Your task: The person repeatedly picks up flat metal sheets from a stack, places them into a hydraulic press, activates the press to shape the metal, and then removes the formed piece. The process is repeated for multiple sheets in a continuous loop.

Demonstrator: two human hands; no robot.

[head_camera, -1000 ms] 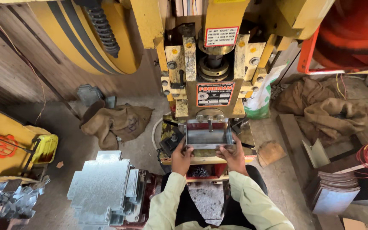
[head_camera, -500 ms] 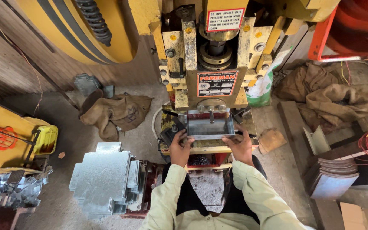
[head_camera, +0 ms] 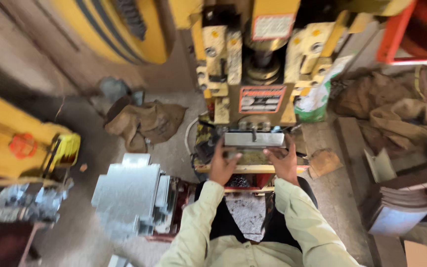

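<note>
A yellow press machine [head_camera: 253, 64] stands in front of me, and a grey sheet-metal piece [head_camera: 254, 140] lies on its bed under the ram. My left hand [head_camera: 222, 165] grips the piece's left edge. My right hand [head_camera: 283, 162] grips its right edge. Both of my arms wear pale yellow sleeves. The frame is blurred, so finer detail of the piece cannot be made out.
A stack of cut grey metal blanks [head_camera: 129, 195] sits at my left. Brown sacks [head_camera: 144, 123] lie on the floor at the left and at the right [head_camera: 396, 111]. Flat sheets [head_camera: 399, 210] are piled at the right. A yellow machine part [head_camera: 21, 143] is at the far left.
The view has shifted and blurred. My hands stay on the metal piece at the press bed, with the piece pushed slightly further under the ram.
</note>
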